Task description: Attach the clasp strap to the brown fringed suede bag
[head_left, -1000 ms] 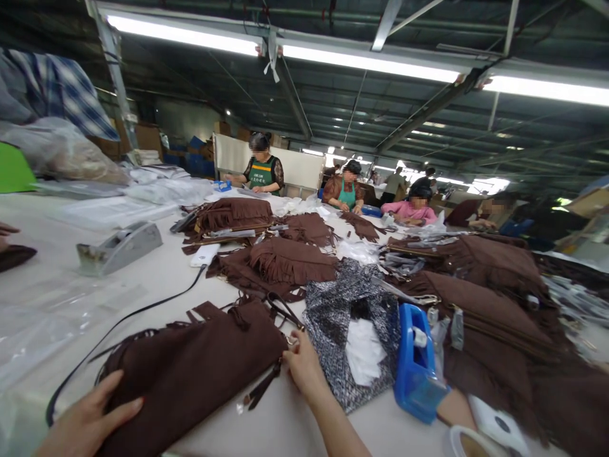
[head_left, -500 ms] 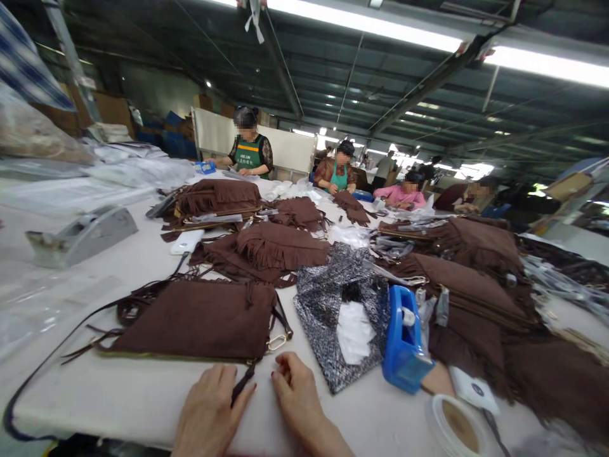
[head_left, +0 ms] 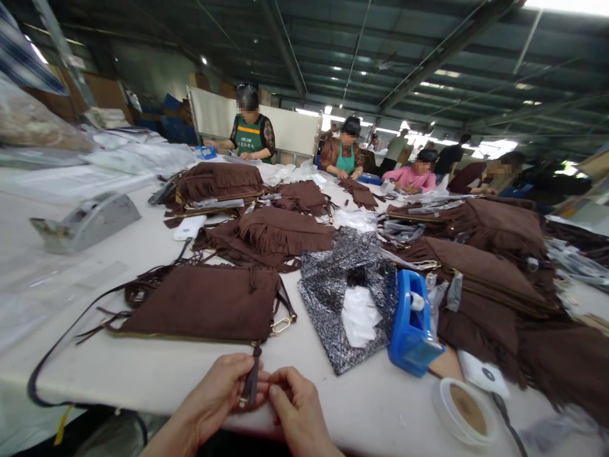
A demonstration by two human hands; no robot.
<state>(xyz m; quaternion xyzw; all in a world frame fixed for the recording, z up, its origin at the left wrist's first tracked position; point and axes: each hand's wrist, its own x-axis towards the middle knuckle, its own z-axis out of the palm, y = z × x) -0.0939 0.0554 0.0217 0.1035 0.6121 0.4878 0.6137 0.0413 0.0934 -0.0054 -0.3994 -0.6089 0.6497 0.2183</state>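
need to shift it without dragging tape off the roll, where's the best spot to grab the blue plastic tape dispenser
Grip the blue plastic tape dispenser across its two flat side walls, coming down from above. Its body stands narrow and upright on the white table, so the sides are open to thumb and fingers. Probably avoid the low near end, likely the cutter, and the top, where the white tape roll sits.

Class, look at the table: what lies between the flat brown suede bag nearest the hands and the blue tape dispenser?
In the head view, a black-and-white patterned pouch with white paper in it lies between the brown suede bag and the blue tape dispenser.
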